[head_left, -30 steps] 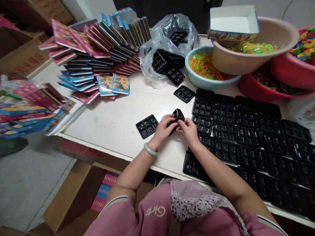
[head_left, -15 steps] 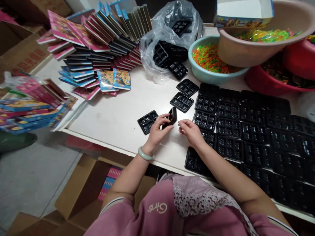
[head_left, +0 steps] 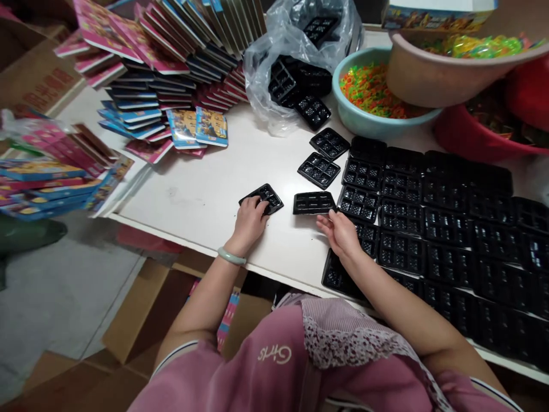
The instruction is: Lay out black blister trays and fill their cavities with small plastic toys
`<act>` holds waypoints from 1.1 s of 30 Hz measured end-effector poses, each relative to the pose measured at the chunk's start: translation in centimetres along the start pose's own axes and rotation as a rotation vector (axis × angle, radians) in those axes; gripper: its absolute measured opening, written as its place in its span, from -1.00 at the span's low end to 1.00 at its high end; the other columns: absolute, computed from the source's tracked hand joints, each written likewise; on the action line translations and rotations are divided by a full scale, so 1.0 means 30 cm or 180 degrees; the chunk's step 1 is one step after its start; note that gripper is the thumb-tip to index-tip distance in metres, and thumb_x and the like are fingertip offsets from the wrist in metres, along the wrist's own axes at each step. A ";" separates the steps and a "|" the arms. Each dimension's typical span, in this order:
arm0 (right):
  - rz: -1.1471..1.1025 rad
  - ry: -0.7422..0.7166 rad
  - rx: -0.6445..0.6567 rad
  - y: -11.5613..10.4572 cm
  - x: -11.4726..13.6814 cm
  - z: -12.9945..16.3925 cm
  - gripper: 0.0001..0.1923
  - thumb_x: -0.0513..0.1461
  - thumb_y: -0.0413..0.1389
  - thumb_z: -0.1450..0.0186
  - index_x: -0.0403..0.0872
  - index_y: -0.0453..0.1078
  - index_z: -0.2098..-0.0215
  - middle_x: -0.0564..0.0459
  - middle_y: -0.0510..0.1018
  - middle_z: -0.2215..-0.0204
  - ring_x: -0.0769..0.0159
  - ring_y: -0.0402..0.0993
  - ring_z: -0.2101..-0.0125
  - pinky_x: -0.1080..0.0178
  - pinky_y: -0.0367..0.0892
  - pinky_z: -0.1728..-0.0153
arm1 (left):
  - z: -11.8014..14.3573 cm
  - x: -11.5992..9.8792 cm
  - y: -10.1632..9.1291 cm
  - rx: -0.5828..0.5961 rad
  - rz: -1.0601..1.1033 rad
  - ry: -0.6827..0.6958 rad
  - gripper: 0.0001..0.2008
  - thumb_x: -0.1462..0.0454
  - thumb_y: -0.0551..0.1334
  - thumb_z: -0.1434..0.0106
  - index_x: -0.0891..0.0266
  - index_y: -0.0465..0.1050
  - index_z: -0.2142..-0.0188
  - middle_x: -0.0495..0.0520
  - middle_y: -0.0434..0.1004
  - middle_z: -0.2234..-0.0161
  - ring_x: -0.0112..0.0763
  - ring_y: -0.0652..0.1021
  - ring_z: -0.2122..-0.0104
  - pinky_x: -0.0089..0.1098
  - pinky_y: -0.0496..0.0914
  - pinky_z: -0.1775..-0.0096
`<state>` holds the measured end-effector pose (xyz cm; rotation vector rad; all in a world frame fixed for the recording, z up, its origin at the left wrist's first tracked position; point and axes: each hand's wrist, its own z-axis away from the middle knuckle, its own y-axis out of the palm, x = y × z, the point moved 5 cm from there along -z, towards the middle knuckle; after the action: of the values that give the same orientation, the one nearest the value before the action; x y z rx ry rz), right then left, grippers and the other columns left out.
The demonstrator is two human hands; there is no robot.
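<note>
Trays (head_left: 429,217) right on table (head_left: 201,194), booklets (head_left: 163,74) left, basins (head_left: 369,114) behind

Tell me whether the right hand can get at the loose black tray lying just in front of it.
Probably yes: the right hand lies beside the loose black tray, fingertips at its near corner, with bare table around it and nothing between.

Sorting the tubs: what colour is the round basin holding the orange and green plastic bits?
Pale teal round plastic basin, clearest in the head view.

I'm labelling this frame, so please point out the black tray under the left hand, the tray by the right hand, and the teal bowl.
Black tray under the left hand (head_left: 269,197): head view, on its far compartments.
Tray by the right hand (head_left: 314,202): head view, centre.
Teal bowl (head_left: 358,121): head view, near outer wall.
</note>
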<state>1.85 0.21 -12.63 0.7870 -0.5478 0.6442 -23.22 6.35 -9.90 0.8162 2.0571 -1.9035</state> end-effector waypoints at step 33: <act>0.1241 -0.0317 0.1198 0.186 -0.072 0.078 -0.61 0.01 0.30 -0.01 -0.05 0.27 0.60 0.26 0.30 0.75 0.52 0.15 0.71 0.37 0.10 0.63 | 0.171 -0.242 -0.019 -0.0099 0.1813 0.0164 -0.80 0.16 0.34 -0.19 0.19 0.52 0.22 0.21 0.43 -0.04 -0.19 0.46 -0.06 -0.12 0.38 -0.07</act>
<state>-4.03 0.69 -10.07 1.0809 -0.6894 1.0929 -18.61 -0.41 -6.37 1.2850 1.6305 -1.5392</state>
